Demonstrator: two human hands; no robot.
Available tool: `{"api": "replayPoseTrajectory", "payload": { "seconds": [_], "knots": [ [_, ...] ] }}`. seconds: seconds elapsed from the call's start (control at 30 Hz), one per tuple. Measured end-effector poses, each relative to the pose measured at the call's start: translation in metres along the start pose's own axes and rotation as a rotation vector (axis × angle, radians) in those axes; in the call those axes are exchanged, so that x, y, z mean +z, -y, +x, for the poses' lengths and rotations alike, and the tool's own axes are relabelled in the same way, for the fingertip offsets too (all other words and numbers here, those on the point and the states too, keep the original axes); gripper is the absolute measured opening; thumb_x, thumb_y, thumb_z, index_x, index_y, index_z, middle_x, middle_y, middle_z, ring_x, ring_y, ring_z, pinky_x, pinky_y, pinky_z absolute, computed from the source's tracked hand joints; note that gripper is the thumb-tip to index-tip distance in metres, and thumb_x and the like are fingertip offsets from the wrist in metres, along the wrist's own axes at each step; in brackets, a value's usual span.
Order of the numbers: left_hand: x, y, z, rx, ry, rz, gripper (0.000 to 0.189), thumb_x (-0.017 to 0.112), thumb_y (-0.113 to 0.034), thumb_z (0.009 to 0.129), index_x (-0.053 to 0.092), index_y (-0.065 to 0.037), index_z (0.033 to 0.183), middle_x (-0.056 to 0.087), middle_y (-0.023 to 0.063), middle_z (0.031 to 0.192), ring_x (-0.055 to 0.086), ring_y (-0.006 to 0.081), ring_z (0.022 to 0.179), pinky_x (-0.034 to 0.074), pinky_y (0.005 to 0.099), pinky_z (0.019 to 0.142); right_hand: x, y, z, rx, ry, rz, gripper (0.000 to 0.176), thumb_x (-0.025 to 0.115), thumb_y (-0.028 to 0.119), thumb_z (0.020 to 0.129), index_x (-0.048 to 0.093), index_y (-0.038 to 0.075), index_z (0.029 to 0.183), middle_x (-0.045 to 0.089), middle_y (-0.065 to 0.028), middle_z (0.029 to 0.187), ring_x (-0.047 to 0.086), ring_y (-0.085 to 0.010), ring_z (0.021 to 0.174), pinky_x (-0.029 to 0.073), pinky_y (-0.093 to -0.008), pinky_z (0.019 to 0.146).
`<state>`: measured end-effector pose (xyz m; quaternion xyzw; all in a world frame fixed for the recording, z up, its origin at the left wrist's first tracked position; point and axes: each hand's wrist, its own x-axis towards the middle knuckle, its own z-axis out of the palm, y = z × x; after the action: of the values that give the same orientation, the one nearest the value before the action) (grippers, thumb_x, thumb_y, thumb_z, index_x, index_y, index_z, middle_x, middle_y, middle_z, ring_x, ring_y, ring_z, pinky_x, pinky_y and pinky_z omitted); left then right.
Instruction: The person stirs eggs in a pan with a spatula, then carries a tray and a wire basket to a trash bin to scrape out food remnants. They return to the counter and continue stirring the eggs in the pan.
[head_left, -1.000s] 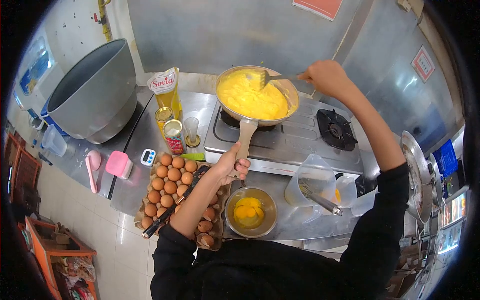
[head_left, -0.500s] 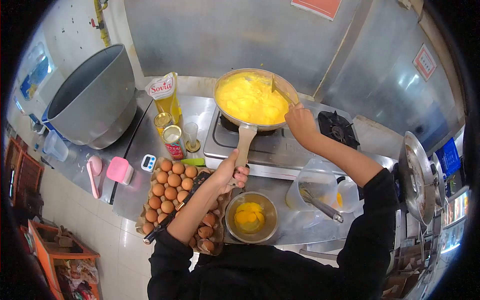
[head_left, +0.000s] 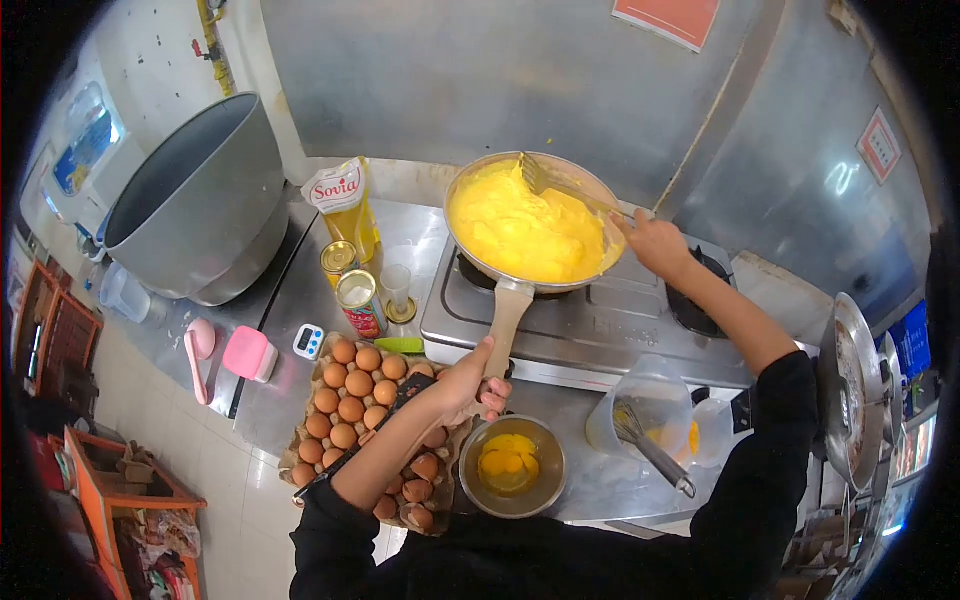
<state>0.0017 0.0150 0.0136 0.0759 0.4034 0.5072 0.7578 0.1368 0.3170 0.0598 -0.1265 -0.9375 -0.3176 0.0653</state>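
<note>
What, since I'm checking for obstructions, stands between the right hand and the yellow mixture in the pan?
Nothing visible blocks the way. The right hand holds the spatula, whose shaft passes over the right side of the pan, with its blade at the far side of the yellow mixture.

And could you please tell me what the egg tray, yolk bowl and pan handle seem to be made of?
Egg tray: probably moulded pulp, matte and brown with formed cups. Yolk bowl: likely stainless steel, from its shiny grey wall. Pan handle: smooth beige without clear grain; perhaps plastic, possibly wood.
</note>
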Motion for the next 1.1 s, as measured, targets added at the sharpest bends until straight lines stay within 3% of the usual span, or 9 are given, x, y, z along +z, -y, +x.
{"api": "replayPoseTrajectory", "payload": {
  "seconds": [0.13,0.37,0.5,0.57,0.67,0.73,0.77,0.83,1.1],
  "knots": [
    [-0.001,0.000,0.000,-0.028,0.003,0.025,0.036,0.019,-0.048,0.084,0.027,-0.017,0.100,0.028,-0.0037,0.055,0.028,0.0060,0.043,0.034,0.0231,0.042,0.010,-0.039,0.017,-0.039,0.129,0.039,0.045,0.042,0.009,0.073,0.040,0.020,0.116,0.048,-0.0136,0.085,0.055,-0.0231,0.056,0.045,-0.0317,0.049],
    [0.007,0.000,-0.002,-0.026,-0.032,0.076,0.038,0.020,-0.051,0.083,0.031,-0.014,0.083,0.027,-0.0054,0.052,0.025,0.0058,0.042,0.029,0.0235,0.042,-0.005,-0.063,0.061,-0.378,-0.140,-0.091,0.045,0.047,0.012,0.072,0.040,0.023,0.116,0.046,-0.0075,0.080,0.054,-0.0190,0.065,0.045,-0.0283,0.049],
    [0.003,0.001,-0.001,-0.007,-0.022,0.022,0.036,0.021,-0.049,0.083,0.031,-0.014,0.084,0.028,-0.0047,0.053,0.027,0.0058,0.041,0.032,0.0237,0.041,-0.068,-0.061,0.065,-0.389,-0.186,-0.075,0.037,0.048,0.016,0.074,0.046,0.022,0.111,0.049,-0.0060,0.069,0.054,-0.0177,0.063,0.042,-0.0277,0.044],
    [0.002,0.002,-0.001,-0.003,0.000,-0.008,0.034,0.021,-0.047,0.084,0.031,-0.015,0.087,0.028,-0.0040,0.054,0.028,0.0057,0.041,0.035,0.0236,0.041,-0.100,-0.071,0.063,-0.219,0.054,0.224,0.028,0.048,0.018,0.076,0.053,0.019,0.104,0.054,-0.0079,0.066,0.054,-0.0193,0.064,0.042,-0.0288,0.046],
    [0.001,0.004,-0.001,0.003,0.020,-0.021,0.033,0.021,-0.046,0.084,0.030,-0.015,0.084,0.028,-0.0041,0.053,0.027,0.0055,0.041,0.033,0.0229,0.039,-0.117,-0.118,0.054,-0.305,0.117,0.499,0.024,0.048,0.021,0.077,0.057,0.016,0.100,0.055,-0.0050,0.063,0.050,-0.0163,0.056,0.040,-0.0277,0.046],
    [0.003,0.004,-0.002,0.041,0.019,-0.023,0.033,0.020,-0.045,0.085,0.030,-0.014,0.082,0.028,-0.0044,0.053,0.027,0.0053,0.041,0.032,0.0221,0.038,-0.149,-0.135,0.043,0.006,0.709,0.686,0.025,0.046,0.024,0.081,0.055,0.017,0.103,0.048,-0.0004,0.056,0.042,-0.0109,0.047,0.035,-0.0239,0.041],
    [0.004,0.004,-0.003,0.039,0.012,-0.021,0.033,0.019,-0.045,0.085,0.030,-0.014,0.082,0.028,-0.0044,0.054,0.028,0.0054,0.041,0.032,0.0217,0.038,-0.159,-0.136,0.039,0.007,0.709,0.681,0.025,0.046,0.024,0.081,0.055,0.017,0.103,0.048,-0.0004,0.056,0.042,-0.0109,0.047,0.035,-0.0239,0.041],
    [0.004,0.004,-0.003,0.060,0.022,-0.013,0.033,0.019,-0.045,0.085,0.030,-0.014,0.082,0.028,-0.0043,0.054,0.028,0.0055,0.041,0.032,0.0217,0.038,-0.172,-0.133,0.032,0.182,1.065,0.809,0.027,0.044,0.027,0.083,0.053,0.017,0.106,0.038,0.0036,0.053,0.033,-0.0064,0.043,0.027,-0.0206,0.036],
    [-0.002,0.006,0.000,0.086,0.040,0.047,0.034,0.019,-0.045,0.085,0.031,-0.013,0.085,0.029,-0.0039,0.054,0.029,0.0062,0.041,0.034,0.0232,0.040,-0.115,-0.068,0.025,0.154,1.168,1.276,0.033,0.043,0.027,0.084,0.044,0.017,0.115,0.025,0.0068,0.051,0.022,-0.0030,0.041,0.016,-0.0171,0.033]
  ]
}}
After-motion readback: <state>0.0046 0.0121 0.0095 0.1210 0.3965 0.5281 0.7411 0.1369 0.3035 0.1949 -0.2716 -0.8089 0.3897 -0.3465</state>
